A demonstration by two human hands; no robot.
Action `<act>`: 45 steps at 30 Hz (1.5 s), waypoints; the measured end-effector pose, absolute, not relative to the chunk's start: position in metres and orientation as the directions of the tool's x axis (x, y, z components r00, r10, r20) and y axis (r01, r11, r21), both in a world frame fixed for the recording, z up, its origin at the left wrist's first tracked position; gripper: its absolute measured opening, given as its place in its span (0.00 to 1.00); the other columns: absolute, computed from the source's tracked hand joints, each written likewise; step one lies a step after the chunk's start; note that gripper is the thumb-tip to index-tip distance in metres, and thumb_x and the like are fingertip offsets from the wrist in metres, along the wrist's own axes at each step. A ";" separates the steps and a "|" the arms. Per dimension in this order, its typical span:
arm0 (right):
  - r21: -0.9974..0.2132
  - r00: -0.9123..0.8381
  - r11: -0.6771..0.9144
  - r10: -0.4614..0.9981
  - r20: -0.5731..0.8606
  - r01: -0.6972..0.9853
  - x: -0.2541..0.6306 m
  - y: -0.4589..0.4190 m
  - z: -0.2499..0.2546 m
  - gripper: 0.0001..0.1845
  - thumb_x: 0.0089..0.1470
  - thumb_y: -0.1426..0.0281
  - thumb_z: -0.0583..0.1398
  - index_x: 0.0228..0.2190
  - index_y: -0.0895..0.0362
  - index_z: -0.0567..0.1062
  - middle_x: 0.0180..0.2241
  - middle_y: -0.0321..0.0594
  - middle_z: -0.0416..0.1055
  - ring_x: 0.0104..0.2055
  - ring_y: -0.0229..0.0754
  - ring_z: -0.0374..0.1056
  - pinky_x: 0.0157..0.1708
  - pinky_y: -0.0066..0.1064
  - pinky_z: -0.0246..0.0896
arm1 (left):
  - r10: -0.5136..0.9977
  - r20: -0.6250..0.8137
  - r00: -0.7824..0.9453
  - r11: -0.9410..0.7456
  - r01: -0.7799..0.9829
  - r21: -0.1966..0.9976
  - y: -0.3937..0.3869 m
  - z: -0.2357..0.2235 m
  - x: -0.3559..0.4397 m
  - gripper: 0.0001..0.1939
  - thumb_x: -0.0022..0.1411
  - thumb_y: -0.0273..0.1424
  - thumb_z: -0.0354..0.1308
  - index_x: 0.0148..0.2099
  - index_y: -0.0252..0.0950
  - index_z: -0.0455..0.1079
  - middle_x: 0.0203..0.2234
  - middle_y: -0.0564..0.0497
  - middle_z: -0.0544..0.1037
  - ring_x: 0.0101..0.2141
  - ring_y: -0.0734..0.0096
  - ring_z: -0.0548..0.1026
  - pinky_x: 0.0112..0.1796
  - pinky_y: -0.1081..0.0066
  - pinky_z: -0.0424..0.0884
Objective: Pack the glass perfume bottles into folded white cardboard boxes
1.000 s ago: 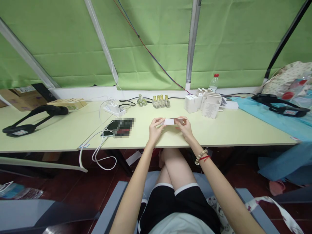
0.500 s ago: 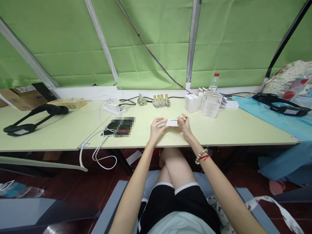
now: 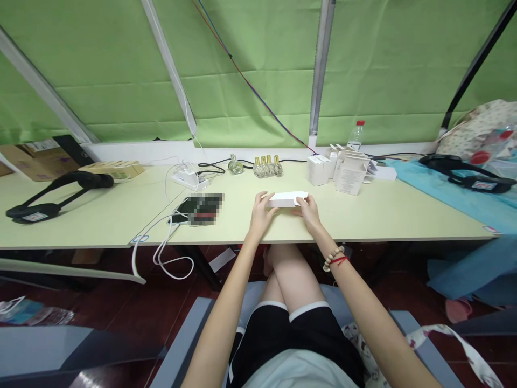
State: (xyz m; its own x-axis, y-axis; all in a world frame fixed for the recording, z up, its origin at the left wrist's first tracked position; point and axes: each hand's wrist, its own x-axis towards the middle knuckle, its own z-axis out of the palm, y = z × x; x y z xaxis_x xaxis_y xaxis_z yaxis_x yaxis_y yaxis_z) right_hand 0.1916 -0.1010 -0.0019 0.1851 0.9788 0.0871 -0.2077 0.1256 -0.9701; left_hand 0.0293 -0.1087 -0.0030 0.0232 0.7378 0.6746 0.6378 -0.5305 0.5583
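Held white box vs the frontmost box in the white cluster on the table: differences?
Support: the held box is between the left hand and right hand; the frontmost box sits on the table, untouched.
Pose: the held box spans lengthwise from hand to hand; the frontmost box stands upright.
Surface: the held box's visible faces look plain; the frontmost box shows print, too small to read.
Shared: both are white.

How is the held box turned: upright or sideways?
Sideways: the box has its long side level, from left hand to right hand.
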 end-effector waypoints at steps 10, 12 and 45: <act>-0.980 0.149 0.097 0.986 0.071 -0.175 0.190 -0.098 -0.004 0.16 0.41 0.63 0.59 0.32 0.60 0.70 0.39 0.44 0.70 0.43 0.45 0.67 0.36 0.32 0.71 | 0.755 0.654 0.041 -0.554 0.573 0.604 -0.107 -0.005 0.029 0.11 0.52 0.25 0.61 0.40 0.37 0.74 0.46 0.47 0.67 0.47 0.65 0.69 0.50 0.62 0.68; -0.977 0.136 0.091 0.989 0.065 -0.193 0.191 -0.098 -0.004 0.16 0.42 0.62 0.58 0.32 0.60 0.71 0.37 0.43 0.71 0.43 0.46 0.67 0.37 0.34 0.71 | 0.767 0.642 0.010 -0.533 0.567 0.628 -0.109 -0.003 0.031 0.12 0.52 0.28 0.61 0.42 0.36 0.73 0.46 0.45 0.67 0.47 0.65 0.69 0.47 0.64 0.70; -0.961 0.047 0.122 0.992 0.114 -0.250 0.192 -0.103 -0.005 0.19 0.45 0.59 0.60 0.34 0.60 0.75 0.38 0.42 0.75 0.42 0.46 0.70 0.39 0.38 0.71 | 0.903 0.428 -0.030 -0.399 0.308 0.864 -0.110 -0.002 0.029 0.31 0.53 0.35 0.60 0.58 0.38 0.58 0.50 0.43 0.69 0.44 0.65 0.70 0.43 0.67 0.69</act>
State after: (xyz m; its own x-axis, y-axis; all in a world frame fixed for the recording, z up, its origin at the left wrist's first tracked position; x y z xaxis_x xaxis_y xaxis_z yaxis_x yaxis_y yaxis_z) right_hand 0.1919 -0.1027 -0.0045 0.0471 0.9924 0.1137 -0.2496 0.1219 -0.9606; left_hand 0.0294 -0.1097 -0.0021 -0.0304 0.9033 0.4279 0.3085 -0.3988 0.8636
